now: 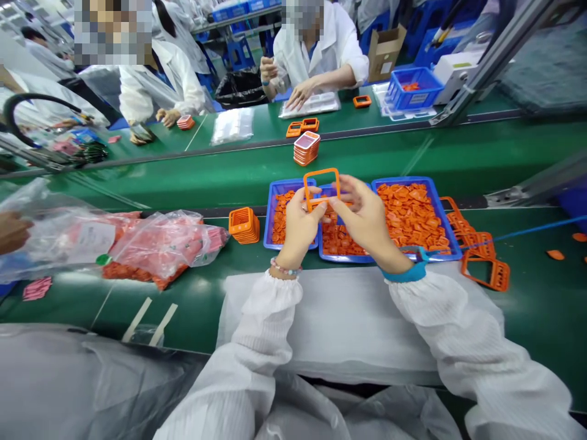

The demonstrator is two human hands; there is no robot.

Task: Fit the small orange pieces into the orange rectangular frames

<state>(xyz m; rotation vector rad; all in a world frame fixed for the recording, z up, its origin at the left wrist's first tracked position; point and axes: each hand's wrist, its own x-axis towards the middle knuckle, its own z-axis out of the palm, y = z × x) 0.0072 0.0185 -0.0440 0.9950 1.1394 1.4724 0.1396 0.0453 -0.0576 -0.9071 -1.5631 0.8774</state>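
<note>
Both of my hands hold one orange plastic frame (321, 173) upright above the blue trays. My left hand (300, 223) pinches its lower left corner, and my right hand (364, 214) grips the lower right side with the thumb across the bottom bar. Beneath them are a small blue tray (269, 229) and a middle blue tray (348, 259), both with small orange parts. The right blue tray (452, 235) is heaped with orange pieces. A stack of orange frames (244, 226) stands left of the trays. My fingertips partly hide the frame's lower edge.
A white sheet (358, 324) covers the bench before me. Bagged pink and orange parts (160, 244) lie left, beside another person's hand (13, 232). Loose orange frames (486, 269) lie right. Across the green belt (220, 177), co-workers sit near a stack of white-topped orange frames (306, 148).
</note>
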